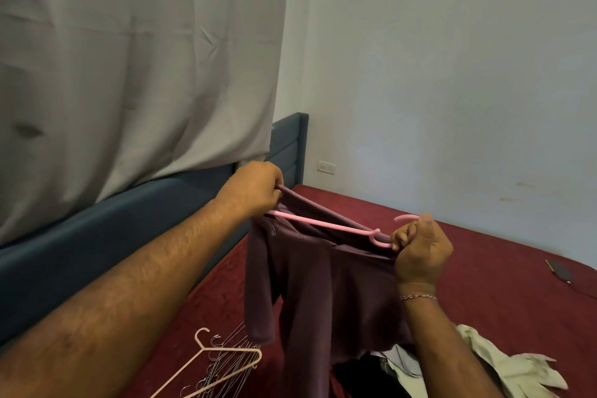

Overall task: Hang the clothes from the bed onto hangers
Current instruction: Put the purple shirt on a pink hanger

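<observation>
A dark purple long-sleeved garment (326, 287) hangs in the air above the bed, stretched between both hands. A pink hanger (323, 223) runs through its neck opening, its hook sticking out on the right. My left hand (253, 189) grips the garment's far edge together with the hanger's left end. My right hand (420, 249) pinches the near edge of the fabric and the hanger by its hook. One sleeve dangles down on the left.
The bed has a dark red cover (504, 271) and a blue padded headboard (129, 226). A pile of wire and pink hangers (223, 362) lies at lower left. Pale and dark clothes (504, 365) are heaped at lower right. A grey curtain (129, 58) hangs behind; a dark object (560, 273) lies far right.
</observation>
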